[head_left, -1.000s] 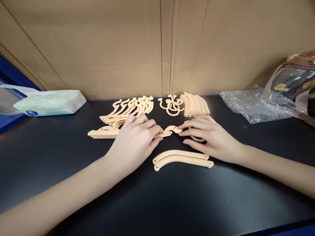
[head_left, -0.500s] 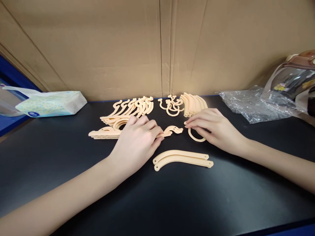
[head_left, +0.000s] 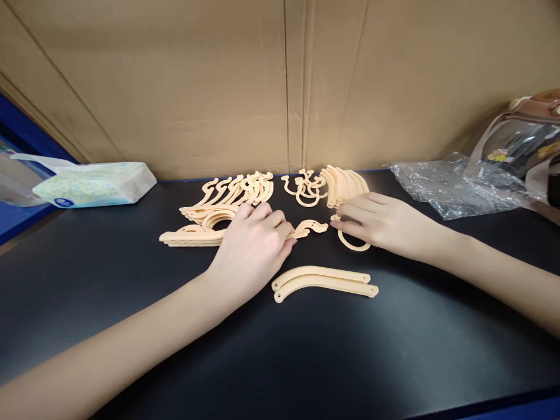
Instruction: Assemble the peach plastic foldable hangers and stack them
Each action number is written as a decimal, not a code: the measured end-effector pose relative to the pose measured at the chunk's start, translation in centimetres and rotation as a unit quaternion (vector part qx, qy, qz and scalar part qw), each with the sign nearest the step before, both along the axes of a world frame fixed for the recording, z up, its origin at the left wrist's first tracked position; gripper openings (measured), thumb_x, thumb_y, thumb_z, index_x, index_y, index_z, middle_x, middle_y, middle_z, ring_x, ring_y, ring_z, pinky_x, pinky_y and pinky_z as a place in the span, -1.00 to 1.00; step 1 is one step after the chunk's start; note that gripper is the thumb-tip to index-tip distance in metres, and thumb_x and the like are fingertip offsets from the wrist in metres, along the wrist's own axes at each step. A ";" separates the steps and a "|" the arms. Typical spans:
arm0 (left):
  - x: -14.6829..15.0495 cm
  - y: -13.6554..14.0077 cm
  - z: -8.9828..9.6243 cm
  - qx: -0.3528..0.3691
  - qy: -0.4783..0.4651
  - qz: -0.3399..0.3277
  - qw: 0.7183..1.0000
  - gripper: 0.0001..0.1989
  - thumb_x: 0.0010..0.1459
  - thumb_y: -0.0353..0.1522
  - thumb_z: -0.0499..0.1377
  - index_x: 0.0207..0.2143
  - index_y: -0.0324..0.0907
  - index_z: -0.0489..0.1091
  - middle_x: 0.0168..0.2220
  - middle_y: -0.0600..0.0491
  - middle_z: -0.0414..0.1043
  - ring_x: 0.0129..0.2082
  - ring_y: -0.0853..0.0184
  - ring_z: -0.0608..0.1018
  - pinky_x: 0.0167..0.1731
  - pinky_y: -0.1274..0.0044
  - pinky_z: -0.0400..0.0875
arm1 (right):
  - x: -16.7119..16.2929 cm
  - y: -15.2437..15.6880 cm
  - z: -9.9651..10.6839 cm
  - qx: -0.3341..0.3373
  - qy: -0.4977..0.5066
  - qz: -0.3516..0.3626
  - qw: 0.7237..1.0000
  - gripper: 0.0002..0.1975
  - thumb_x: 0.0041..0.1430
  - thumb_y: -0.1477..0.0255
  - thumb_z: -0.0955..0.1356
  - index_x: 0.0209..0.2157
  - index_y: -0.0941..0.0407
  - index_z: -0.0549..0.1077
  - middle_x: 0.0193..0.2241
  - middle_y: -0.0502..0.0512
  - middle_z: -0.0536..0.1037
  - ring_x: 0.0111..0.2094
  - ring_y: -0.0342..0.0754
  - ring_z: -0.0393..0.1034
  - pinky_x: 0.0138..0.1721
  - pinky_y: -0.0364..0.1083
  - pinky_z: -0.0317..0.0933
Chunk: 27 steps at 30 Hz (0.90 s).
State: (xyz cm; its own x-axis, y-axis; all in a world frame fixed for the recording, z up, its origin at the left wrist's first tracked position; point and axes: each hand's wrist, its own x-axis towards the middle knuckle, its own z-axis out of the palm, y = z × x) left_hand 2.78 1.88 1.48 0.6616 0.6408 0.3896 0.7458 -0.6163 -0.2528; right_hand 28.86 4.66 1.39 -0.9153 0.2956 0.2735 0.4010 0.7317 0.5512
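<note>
Pinching a curved piece (head_left: 312, 224) beside the hook (head_left: 352, 248), the left hand (head_left: 256, 242), slipping, could drop it (right hand (head_left: 377, 219): grip unclear).

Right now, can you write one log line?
left hand: pinches curved piece | right hand: at hook | nearer viewer: two bars

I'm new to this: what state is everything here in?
Left hand: pinching the wavy piece
Right hand: at the ring-shaped hook, grip unclear
Two curved strips: lying side by side
Flat pieces at left: stacked
S-shaped pieces: lined up
Small hooks: loosely heaped
Back-right strips: fanned, overlapping
Clear plastic: crumpled
Patterned pack: lying down
</note>
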 end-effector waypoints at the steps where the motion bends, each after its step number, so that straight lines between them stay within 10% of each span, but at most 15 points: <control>1: 0.0 0.0 0.0 -0.001 -0.004 0.000 1.000 -0.85 0.26 -0.36 0.17 -0.32 -0.19 0.53 -0.39 0.06 0.51 -0.30 0.17 0.46 -0.30 0.34 0.15 | 0.0 0.0 0.2 0.005 -0.008 0.003 1.000 -0.73 0.30 0.64 0.21 -0.18 0.27 0.53 -0.29 0.20 0.52 -0.21 0.07 0.40 -0.19 0.01 0.29; 9: -0.9 -0.6 1.8 -0.030 -0.089 -0.025 0.995 -0.84 0.26 -0.36 0.14 -0.28 -0.23 0.50 -0.32 0.04 0.53 -0.26 0.18 0.48 -0.22 0.35 0.24 | 0.4 0.2 0.4 -0.024 0.011 -0.010 1.000 -0.80 0.28 0.59 0.25 -0.27 0.21 0.52 -0.35 0.14 0.52 -0.28 0.04 0.40 -0.26 -0.01 0.22; 15: -2.0 -1.6 1.4 -0.155 -0.116 -0.109 0.975 -0.81 0.34 -0.33 0.06 -0.21 -0.20 0.44 -0.31 0.05 0.47 -0.29 0.28 0.40 -0.28 0.46 0.25 | -0.3 -0.9 0.2 -0.199 0.224 0.010 0.954 -0.89 0.29 0.48 0.30 -0.25 0.16 0.48 -0.37 0.08 0.56 -0.32 -0.05 0.42 -0.18 -0.01 0.20; 18: -2.7 -1.9 1.2 -0.186 -0.111 -0.159 0.963 -0.84 0.34 -0.30 0.06 -0.22 -0.19 0.38 -0.29 0.05 0.43 -0.31 0.31 0.37 -0.30 0.48 0.22 | -1.0 -1.9 0.1 -0.319 0.341 -0.019 0.884 -0.92 0.24 0.42 0.36 -0.28 0.11 0.49 -0.39 0.03 0.57 -0.34 -0.08 0.42 -0.17 -0.03 0.20; 23: -3.2 -1.9 0.8 -0.170 -0.080 -0.214 0.958 -0.82 0.30 -0.30 0.11 -0.35 -0.17 0.24 -0.28 0.04 0.40 -0.33 0.31 0.35 -0.33 0.46 0.18 | -2.5 -2.8 -0.2 -0.589 0.476 -0.095 0.647 -0.82 0.15 0.27 0.41 -0.37 0.10 0.50 -0.39 0.00 0.56 -0.34 -0.10 0.42 -0.26 -0.09 0.27; 27: -3.1 -1.8 0.1 -0.159 -0.066 -0.235 0.957 -0.80 0.28 -0.30 0.14 -0.36 -0.16 0.18 -0.19 0.00 0.40 -0.26 0.27 0.37 -0.25 0.45 0.20 | -3.0 -2.6 -0.5 -0.637 0.493 -0.109 0.583 -0.81 0.12 0.28 0.43 -0.41 0.11 0.50 -0.47 -0.03 0.50 -0.39 -0.12 0.38 -0.26 -0.09 0.25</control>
State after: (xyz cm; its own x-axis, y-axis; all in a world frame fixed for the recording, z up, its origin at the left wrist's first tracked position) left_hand -0.28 0.06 1.56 0.8643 0.3841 0.3249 0.3796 -0.9217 0.0798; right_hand 25.85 2.06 0.89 -0.4014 0.9135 0.0657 0.2243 0.1676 -0.9600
